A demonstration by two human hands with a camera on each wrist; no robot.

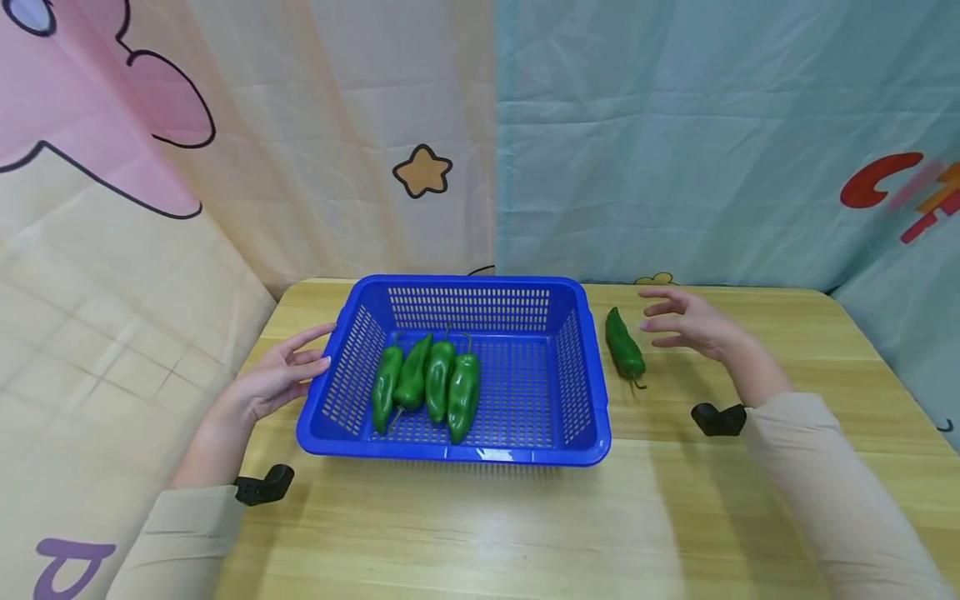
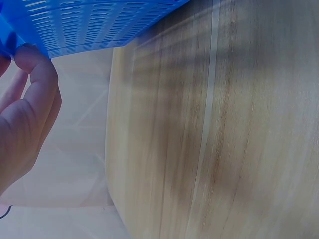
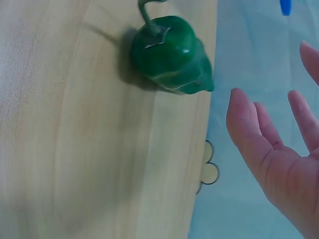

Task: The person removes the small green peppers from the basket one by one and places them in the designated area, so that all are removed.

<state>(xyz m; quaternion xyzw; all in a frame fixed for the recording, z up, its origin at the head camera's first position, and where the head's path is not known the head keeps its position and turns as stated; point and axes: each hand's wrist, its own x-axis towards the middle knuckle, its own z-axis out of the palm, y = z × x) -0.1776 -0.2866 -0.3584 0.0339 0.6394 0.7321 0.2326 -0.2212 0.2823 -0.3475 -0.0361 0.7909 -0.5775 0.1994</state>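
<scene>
A blue plastic basket [image 1: 453, 454] with slotted walls stands on the wooden table. Several green peppers [image 1: 464, 398] lie side by side in its left half. At the basket's left rim is my left hand [image 1: 273, 379], its fingertips touching the outside and the fingers only slightly bent. One more green pepper [image 1: 624, 346] lies on the table just right of the basket, its stem toward me. My right hand [image 1: 693, 325] hovers right beside this pepper with fingers spread and nothing in them. In the right wrist view the pepper [image 3: 167, 50] is apart from the fingertips.
The light wooden table [image 1: 480, 533] reaches back to a printed curtain [image 1: 637, 142] behind the basket. Another patterned cloth [image 1: 112, 333] hangs along the left side. Black wrist devices [image 1: 266, 485] sit at both sleeves.
</scene>
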